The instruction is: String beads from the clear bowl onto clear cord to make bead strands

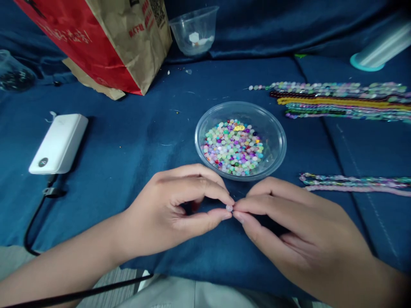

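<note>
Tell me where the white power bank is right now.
In the head view, the white power bank lies on the blue cloth at the far left, beyond the left hand and below the red paper bag.

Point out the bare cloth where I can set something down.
Widest bare patch: between the white power bank and the bead bowl. A narrower one lies between the upper bead strands and lower strands. Crowded: before the bowl, where both hands pinch a bead.
</note>
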`<move>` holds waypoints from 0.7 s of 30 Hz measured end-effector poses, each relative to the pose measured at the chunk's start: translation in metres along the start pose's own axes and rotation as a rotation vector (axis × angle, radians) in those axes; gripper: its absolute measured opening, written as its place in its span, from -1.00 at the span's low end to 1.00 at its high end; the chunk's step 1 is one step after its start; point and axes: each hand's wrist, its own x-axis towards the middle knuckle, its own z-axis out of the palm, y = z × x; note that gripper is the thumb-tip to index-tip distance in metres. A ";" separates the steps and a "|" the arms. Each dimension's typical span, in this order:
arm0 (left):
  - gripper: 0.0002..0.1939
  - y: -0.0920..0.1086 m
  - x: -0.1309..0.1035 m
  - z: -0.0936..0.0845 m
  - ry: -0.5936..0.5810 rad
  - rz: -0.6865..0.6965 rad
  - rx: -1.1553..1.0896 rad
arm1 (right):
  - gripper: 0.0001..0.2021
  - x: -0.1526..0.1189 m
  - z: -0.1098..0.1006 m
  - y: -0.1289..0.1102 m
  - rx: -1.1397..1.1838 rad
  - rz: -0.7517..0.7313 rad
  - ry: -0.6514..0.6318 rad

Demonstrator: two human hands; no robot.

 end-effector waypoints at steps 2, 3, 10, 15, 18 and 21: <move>-0.86 -0.001 -0.001 0.000 -0.009 0.014 0.010 | -0.78 -0.001 0.001 0.001 -0.015 0.007 -0.005; -0.86 -0.001 -0.001 -0.001 -0.010 0.021 0.013 | -0.79 -0.001 0.001 0.002 -0.026 0.011 -0.008; -0.88 0.000 -0.001 0.000 0.014 0.075 0.032 | -0.78 -0.004 0.005 0.007 -0.126 -0.046 -0.043; -0.89 0.001 0.000 0.001 -0.013 0.055 0.013 | -0.77 -0.005 0.004 0.005 -0.169 -0.072 -0.081; -0.89 0.001 -0.001 0.001 -0.037 0.040 0.014 | -0.76 -0.004 0.003 0.003 -0.151 -0.077 -0.093; -0.89 0.000 -0.003 0.000 -0.063 0.033 0.005 | -0.76 -0.003 0.004 0.003 -0.123 -0.077 -0.094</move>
